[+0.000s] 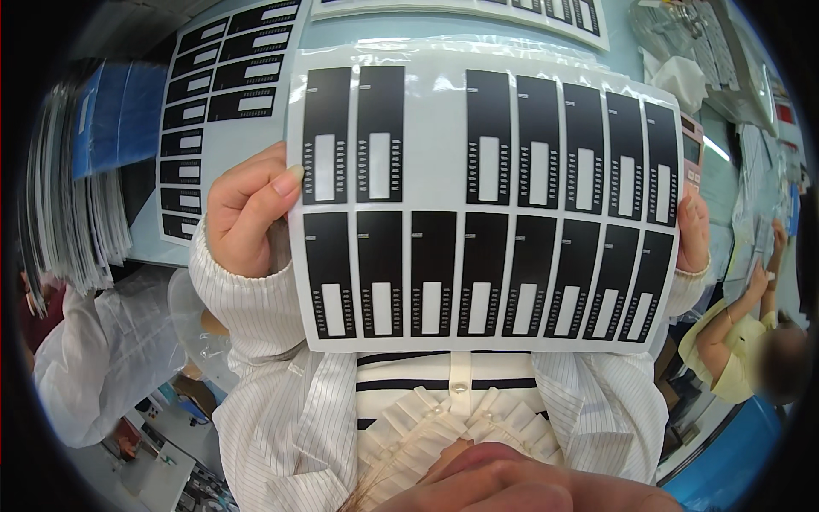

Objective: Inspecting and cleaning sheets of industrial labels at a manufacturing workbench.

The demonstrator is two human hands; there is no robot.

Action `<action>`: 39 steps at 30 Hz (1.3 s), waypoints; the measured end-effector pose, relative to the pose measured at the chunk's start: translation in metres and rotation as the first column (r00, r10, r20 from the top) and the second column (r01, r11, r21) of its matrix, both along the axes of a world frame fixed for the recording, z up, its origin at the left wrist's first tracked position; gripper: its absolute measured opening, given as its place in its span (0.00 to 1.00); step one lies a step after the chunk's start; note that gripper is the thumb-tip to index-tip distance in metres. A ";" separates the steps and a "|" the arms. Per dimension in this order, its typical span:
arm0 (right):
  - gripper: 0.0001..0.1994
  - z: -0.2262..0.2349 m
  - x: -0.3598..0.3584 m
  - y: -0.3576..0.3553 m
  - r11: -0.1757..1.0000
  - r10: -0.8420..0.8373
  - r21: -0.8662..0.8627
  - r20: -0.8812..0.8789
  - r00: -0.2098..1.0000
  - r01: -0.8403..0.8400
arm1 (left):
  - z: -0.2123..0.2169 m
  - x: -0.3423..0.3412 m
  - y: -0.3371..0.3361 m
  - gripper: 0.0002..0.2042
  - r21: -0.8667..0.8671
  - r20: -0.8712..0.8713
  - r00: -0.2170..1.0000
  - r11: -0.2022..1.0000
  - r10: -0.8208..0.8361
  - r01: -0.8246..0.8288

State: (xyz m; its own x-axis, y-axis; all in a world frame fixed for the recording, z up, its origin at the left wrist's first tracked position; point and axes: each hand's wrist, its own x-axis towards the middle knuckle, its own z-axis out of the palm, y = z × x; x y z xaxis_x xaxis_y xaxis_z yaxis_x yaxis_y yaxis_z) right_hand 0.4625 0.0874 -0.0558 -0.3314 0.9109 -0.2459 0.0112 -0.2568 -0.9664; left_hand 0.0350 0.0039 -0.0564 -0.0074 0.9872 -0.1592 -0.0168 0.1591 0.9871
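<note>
Between my hands, held up in front of my chest, is a white sheet of black labels [433, 119] in two rows. Each label has a small white window, and one place in the upper row is bare white. My left hand [249, 213] pinches the sheet's left edge, thumb on the front face. At the right edge my right hand [694, 232] grips the sheet; most of its fingers are hidden behind it. A clear glossy film shows along the sheet's top edge.
Another label sheet [181, 145] lies on the table to the left, beside a blue folder [119, 119] and a stack of papers [72, 188]. More label sheets [478, 10] lie at the far side. A pink calculator [692, 154] sits at right. A person in yellow [725, 346] works farther right.
</note>
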 end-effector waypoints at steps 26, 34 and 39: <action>0.14 0.004 -0.019 -0.007 0.999 0.032 -0.036 -0.081 0.996 -0.035 | -0.003 0.002 -0.001 0.13 0.024 -0.038 0.998 0.998 0.050 -0.050; 0.14 0.003 -0.026 -0.006 0.994 0.074 -0.059 -0.201 0.977 -0.087 | -0.003 -0.005 -0.004 0.13 0.003 -0.055 0.998 0.999 0.043 -0.043; 0.15 0.001 -0.023 -0.002 0.987 0.154 -0.009 -0.200 0.968 -0.158 | -0.006 -0.010 -0.004 0.14 0.044 -0.051 0.998 0.999 0.023 -0.020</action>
